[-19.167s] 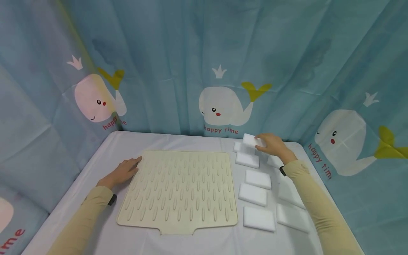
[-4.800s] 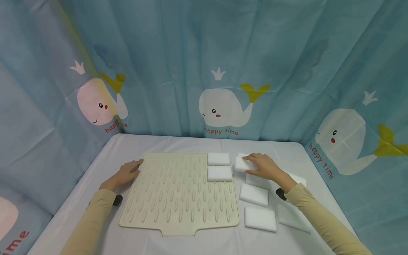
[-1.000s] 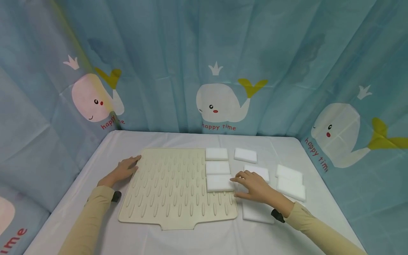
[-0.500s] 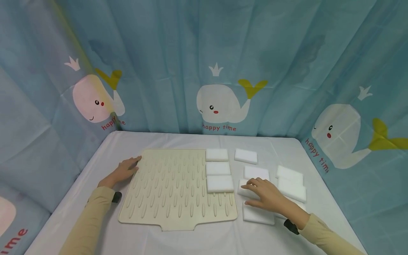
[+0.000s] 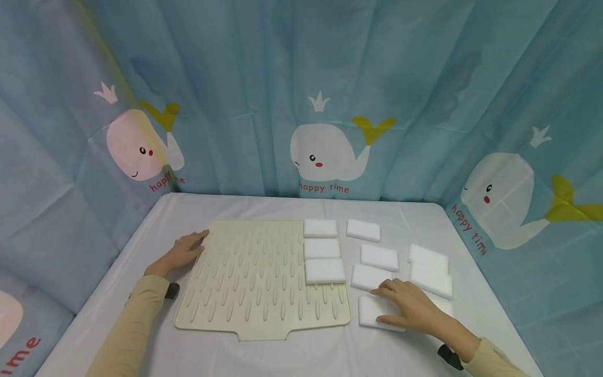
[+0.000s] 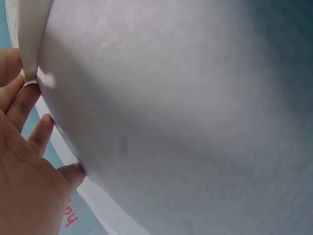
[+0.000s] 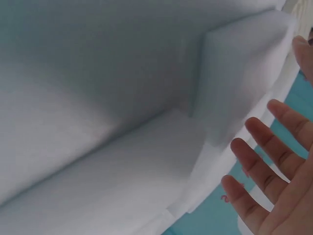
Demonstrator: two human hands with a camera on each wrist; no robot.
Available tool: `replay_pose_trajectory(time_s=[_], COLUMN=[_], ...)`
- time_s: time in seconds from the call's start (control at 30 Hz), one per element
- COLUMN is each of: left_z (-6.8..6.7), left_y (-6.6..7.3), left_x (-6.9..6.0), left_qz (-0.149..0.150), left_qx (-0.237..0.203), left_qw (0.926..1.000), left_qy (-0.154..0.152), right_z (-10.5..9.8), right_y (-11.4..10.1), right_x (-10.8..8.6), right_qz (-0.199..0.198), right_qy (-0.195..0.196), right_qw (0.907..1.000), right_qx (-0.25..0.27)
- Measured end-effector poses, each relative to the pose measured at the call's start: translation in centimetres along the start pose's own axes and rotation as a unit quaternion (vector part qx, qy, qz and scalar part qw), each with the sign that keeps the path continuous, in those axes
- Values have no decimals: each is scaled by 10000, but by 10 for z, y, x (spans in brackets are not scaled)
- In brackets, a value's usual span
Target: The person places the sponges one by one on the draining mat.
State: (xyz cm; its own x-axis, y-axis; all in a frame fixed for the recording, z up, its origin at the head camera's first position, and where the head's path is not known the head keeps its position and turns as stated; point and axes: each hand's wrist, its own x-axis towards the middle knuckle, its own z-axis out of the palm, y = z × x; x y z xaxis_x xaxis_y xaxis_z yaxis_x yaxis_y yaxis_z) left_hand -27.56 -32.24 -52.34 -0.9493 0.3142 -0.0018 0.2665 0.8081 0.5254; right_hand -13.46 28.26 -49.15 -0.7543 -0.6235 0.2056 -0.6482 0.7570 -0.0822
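Note:
A beige ridged mat lies flat on the table, with three white sponges in a column along its right edge; the front one lies nearest me. My left hand touches the mat's left edge, its fingertips also seen against that beige rim in the left wrist view. Over the nearest loose sponge, my right hand hovers with fingers apart and nothing in its grasp. In the right wrist view those fingers are spread beside white sponges; contact there cannot be made out.
More loose sponges lie right of the mat: a far one, a middle one and one beside the hand. Several overlap farther right. White cloth covers the table; a blue whale-print curtain surrounds it.
Since the first frame, three sponges have come onto the mat's right edge. Within the last second my right hand left the front one and moved right and nearer me. My left hand stays put.

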Motion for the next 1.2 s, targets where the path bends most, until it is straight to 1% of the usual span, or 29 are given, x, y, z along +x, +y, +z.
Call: replay_pose_trajectory(time_s=[0.27, 0.6, 0.97, 1.2], left_z=[1, 3, 1, -1], left_y=[0, 0, 4, 3], left_x=[-1, 1, 0, 0], left_qz=[-29, -91, -153, -68], left_qx=[15, 25, -11, -18], left_qw=[10000, 10000, 9999, 9999], left_qy=[14, 5, -60, -104], right_z=[3, 4, 1, -4], right_y=[1, 0, -2, -5], right_x=[-12, -19, -19, -12], right_qz=[-58, -64, -121, -271], right_qy=[126, 129, 210, 329], right_qw=[9999, 9998, 9997, 9991], right_qx=[-21, -118, -104, 14])
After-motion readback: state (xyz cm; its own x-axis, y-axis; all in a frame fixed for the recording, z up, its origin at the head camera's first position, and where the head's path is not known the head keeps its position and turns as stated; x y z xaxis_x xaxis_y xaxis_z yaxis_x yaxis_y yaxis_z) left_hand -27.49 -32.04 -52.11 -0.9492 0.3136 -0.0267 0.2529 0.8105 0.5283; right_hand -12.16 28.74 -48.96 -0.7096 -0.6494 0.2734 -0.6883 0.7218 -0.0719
